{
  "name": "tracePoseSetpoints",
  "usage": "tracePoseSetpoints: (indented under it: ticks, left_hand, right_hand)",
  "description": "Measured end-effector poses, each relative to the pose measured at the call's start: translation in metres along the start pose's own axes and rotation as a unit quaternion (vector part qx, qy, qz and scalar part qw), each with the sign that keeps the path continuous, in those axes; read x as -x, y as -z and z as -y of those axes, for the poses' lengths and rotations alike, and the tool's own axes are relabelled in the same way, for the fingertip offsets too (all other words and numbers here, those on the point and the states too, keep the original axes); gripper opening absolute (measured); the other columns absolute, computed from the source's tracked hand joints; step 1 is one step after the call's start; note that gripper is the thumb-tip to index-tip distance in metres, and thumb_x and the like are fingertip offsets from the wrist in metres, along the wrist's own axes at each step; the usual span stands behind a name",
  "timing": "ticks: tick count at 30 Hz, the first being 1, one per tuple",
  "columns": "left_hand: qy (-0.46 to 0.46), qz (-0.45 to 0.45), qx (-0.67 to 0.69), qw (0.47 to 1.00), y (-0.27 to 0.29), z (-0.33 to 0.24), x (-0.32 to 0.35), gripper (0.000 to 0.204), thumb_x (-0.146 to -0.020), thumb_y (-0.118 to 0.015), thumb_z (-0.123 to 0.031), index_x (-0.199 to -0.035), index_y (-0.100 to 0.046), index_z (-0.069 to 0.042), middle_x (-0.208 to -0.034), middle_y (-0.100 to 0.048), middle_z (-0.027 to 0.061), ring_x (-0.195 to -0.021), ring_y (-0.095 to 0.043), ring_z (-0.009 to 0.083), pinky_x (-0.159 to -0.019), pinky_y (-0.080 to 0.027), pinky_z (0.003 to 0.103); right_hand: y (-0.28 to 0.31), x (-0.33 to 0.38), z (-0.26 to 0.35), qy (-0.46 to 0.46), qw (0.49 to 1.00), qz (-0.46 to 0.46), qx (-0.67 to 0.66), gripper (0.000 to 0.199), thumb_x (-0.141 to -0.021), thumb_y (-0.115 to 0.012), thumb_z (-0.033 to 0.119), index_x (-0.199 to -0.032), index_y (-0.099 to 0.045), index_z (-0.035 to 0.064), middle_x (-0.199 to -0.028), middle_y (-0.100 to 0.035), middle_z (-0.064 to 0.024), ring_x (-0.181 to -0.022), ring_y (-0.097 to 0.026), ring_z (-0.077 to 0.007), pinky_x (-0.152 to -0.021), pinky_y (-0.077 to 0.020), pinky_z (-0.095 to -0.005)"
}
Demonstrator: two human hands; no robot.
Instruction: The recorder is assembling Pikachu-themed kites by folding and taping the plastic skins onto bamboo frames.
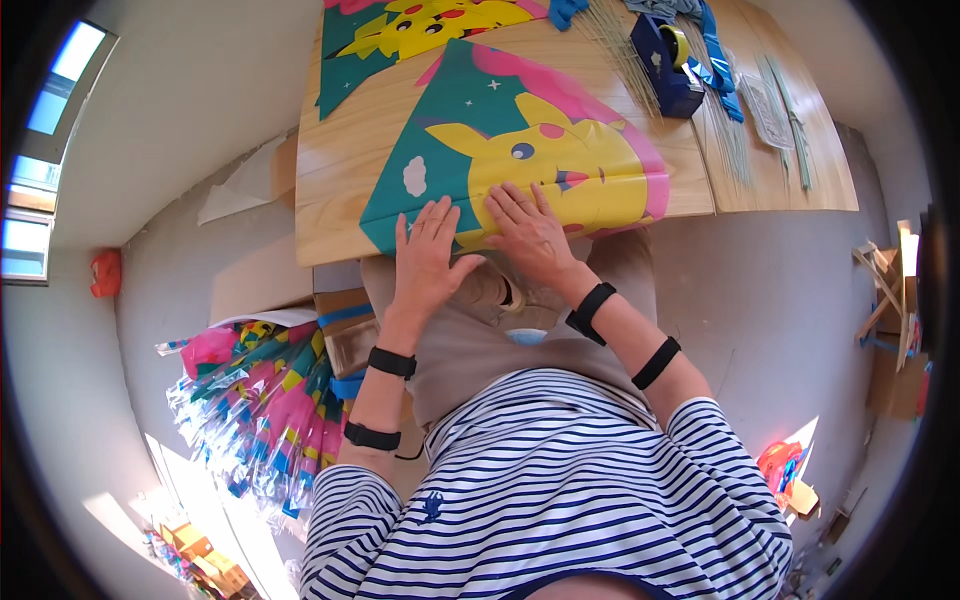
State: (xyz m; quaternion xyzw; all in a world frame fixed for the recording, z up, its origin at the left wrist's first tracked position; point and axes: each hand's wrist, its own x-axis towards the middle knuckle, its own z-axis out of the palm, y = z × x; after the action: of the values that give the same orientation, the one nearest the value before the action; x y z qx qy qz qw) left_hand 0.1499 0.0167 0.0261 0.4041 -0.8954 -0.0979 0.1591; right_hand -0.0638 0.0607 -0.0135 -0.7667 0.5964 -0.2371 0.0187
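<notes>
While a heap of bright wrapped kites (262,400) lies on the floor at far left, beside a cardboard box (345,335), the left hand (428,262) rests flat, fingers spread wide and gripping nothing, on the near edge of a teal, pink and yellow kite sheet (520,140). That sheet lies spread on the wooden tabletop (335,150), its lower border just under both palms, the rest reaching away from the person. Just beside the left one, the right hand (530,232) is also laid open and flat, its grip holding nothing, fingertips pressing on the yellow cartoon figure near the sheet's lower edge. A second kite sheet (420,30) lies further back. Right of it stand a dark blue tape dispenser (665,65), thin green sticks (725,130) and blue strips (715,50), well apart from both hands.
</notes>
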Motion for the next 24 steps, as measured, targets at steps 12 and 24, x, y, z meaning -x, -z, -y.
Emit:
tracePoseSetpoints:
  ticks: [12, 24]
  left_hand:
    - [0.083, 0.048, -0.013, 0.995, -0.014, -0.014, -0.009, 0.088, -0.074, -0.087, -0.043, -0.147, -0.052, -0.009, -0.157, -0.047, 0.0080, -0.146, -0.041, 0.0284, -0.117, -0.023, 0.065]
    - [0.111, 0.072, -0.010, 0.991, -0.007, -0.020, -0.010, 0.087, -0.075, -0.086, -0.044, -0.147, -0.053, -0.009, -0.159, -0.045, 0.0075, -0.148, -0.038, 0.0285, -0.117, -0.020, 0.068]
  right_hand:
    - [0.016, 0.019, -0.027, -0.081, 0.996, -0.040, 0.014, 0.058, -0.096, -0.064, 0.037, -0.141, -0.056, 0.0015, -0.149, -0.054, -0.0125, -0.144, -0.045, -0.0276, -0.125, -0.0178, -0.0566]
    - [0.059, 0.075, -0.110, -0.223, 0.962, -0.088, 0.131, 0.054, -0.098, -0.062, 0.036, -0.140, -0.058, 0.0036, -0.149, -0.057, -0.0113, -0.145, -0.045, -0.0295, -0.124, -0.0170, -0.0596]
